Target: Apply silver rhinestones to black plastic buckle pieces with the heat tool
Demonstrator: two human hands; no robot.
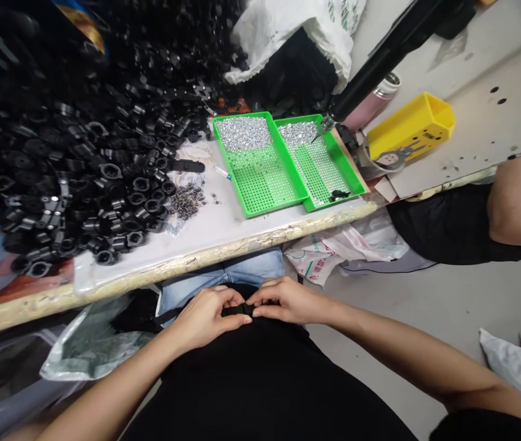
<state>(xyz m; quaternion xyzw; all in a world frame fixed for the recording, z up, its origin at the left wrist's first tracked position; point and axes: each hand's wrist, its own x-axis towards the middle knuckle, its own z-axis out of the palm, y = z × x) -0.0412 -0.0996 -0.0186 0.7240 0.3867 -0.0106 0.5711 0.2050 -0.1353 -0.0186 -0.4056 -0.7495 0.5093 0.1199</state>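
Observation:
At waist height, in front of my black top, both hands meet at a black strap buckle (244, 309). My left hand (207, 312) pinches its left part between thumb and fingers. From the other side, the thumb and fingertips of my right hand (288, 300) close on its right end. A dark strap (168, 316) runs out leftward past my left hand. The fingers partly cover the buckle, and I cannot tell whether its halves are fully joined.
The workbench edge (223, 248) crosses ahead of me. Black ring-shaped parts (113, 171) pile on the left, beside small metal pieces (187, 201). Two green trays (253, 211) hold silvery bits. A black tool (379, 61) overhangs them. Another person's arm (517, 196) is at right.

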